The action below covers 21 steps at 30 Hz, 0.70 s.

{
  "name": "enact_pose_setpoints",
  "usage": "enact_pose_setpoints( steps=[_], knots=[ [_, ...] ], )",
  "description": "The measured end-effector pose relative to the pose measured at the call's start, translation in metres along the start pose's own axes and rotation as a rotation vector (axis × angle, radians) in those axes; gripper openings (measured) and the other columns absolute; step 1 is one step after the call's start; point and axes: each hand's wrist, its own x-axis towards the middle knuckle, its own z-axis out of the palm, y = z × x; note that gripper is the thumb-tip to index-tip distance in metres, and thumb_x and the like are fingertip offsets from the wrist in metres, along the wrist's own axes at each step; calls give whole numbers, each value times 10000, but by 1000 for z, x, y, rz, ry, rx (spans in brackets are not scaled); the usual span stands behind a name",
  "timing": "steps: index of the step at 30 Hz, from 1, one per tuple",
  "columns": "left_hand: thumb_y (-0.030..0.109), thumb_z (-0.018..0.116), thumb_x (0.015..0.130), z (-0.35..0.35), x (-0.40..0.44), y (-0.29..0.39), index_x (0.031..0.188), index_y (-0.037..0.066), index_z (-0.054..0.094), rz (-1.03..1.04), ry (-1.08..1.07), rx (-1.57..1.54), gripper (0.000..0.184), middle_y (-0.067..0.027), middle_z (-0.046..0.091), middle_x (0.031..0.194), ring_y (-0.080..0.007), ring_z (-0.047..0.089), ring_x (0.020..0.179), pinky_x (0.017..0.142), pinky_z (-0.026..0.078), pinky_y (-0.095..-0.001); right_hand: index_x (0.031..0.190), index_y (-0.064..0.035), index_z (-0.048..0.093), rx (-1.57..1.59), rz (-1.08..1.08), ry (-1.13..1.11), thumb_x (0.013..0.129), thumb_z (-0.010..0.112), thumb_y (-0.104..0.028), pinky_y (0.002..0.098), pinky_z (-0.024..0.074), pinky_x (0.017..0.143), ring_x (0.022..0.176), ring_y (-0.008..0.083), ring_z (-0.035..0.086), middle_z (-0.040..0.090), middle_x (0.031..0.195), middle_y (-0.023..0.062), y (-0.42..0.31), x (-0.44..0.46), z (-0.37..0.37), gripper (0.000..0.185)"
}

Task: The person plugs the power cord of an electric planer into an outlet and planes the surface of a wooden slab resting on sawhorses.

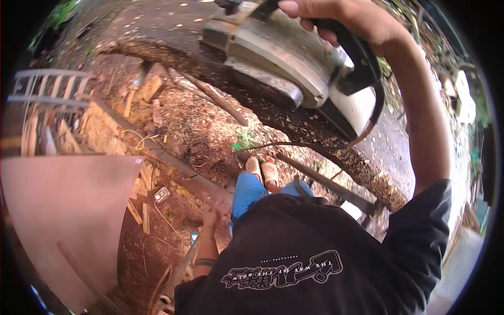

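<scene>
A power planer (278, 58) with a worn metal body and black handle fills the upper middle, over a dark wooden surface. My right hand (349, 21) is wrapped round its handle at the top, with the arm raised along the right side. A dark cord runs from the tool's rear, down past my feet. My left hand (210, 216) hangs low beside my blue shorts (247, 195), over the ground; its fingers are too small and unclear to read.
Wood shavings (210, 123) cover the ground around my feet (261, 170). A pinkish board (68, 210) lies at left, below a light slatted frame (52, 86). A long pole (142, 136) crosses scattered wood offcuts. A dark bar (325, 181) lies right of my feet.
</scene>
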Motion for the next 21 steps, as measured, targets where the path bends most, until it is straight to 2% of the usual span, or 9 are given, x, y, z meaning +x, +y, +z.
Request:
enact_pose_setpoints(
  steps=[5, 7, 9, 10, 13, 14, 15, 18, 21],
  knots=[
    [301, 540, 909, -51, 76, 55, 931, 24, 666, 65, -43, -114, 305, -91, 615, 684, -177, 546, 588, 527, 451, -356, 1073, -41, 611, 207, 173, -102, 799, 587, -658, 234, 433, 501, 592, 91, 526, 561, 786, 43, -22, -11, -3, 675],
    [270, 577, 890, -59, 75, 88, 898, 26, 665, 54, -42, -219, 260, -61, 599, 680, -163, 523, 567, 516, 435, -334, 1066, -62, 625, 286, 336, -156, 828, 553, -643, 254, 420, 482, 562, 103, 510, 553, 755, 37, -51, -4, -7, 632],
    [249, 602, 876, -63, 92, 110, 872, 24, 660, 59, -31, -254, 233, -45, 591, 678, -155, 508, 554, 508, 422, -317, 928, -45, 651, -40, 33, 153, 826, 640, -529, 229, 427, 438, 468, 67, 495, 558, 640, -1, -10, 7, 17, 494],
    [243, 608, 872, -64, 101, 107, 862, 21, 655, 59, -35, -224, 228, -44, 590, 679, -154, 504, 551, 506, 418, -312, 1065, -49, 644, -72, 81, 42, 833, 619, -551, 224, 434, 440, 492, 74, 513, 558, 663, 7, 1, 15, 7, 553],
    [227, 623, 863, -66, 100, 120, 840, 23, 646, 57, 3, -407, 207, -47, 596, 683, -153, 506, 537, 503, 422, -309, 1192, -54, 606, -114, 63, 27, 819, 616, -572, 226, 431, 439, 492, 79, 513, 553, 657, 11, -12, 5, 5, 639],
    [221, 628, 861, -66, 85, 132, 833, 25, 644, 57, 23, -514, 199, -49, 599, 685, -154, 510, 532, 503, 426, -311, 1011, -46, 675, -151, 131, 52, 771, 676, -566, 227, 409, 441, 489, 81, 509, 561, 640, 15, -16, 0, 2, 573],
    [227, 644, 853, -70, 67, 149, 795, 26, 644, 195, 175, -346, 210, -50, 623, 703, -195, 556, 584, 546, 461, -353, 1048, -58, 671, -174, 137, 57, 775, 675, -561, 223, 418, 440, 488, 82, 519, 572, 641, 19, -23, -8, -2, 573],
    [194, 628, 852, -43, 90, 86, 816, 22, 659, 126, 71, -543, 178, -95, 654, 728, -254, 605, 694, 635, 490, -395, 1142, -40, 613, -185, 224, 41, 796, 698, -477, 186, 414, 413, 477, 59, 524, 585, 647, 12, -38, -39, -16, 564],
    [204, 590, 856, -40, 40, 68, 848, 44, 662, 376, 333, -158, 176, -140, 663, 746, -307, 620, 739, 679, 492, -436, 1126, -21, 604, -124, 293, -2, 750, 758, -448, 202, 431, 416, 471, 65, 525, 586, 638, 12, -36, -74, -33, 590]
  ],
)
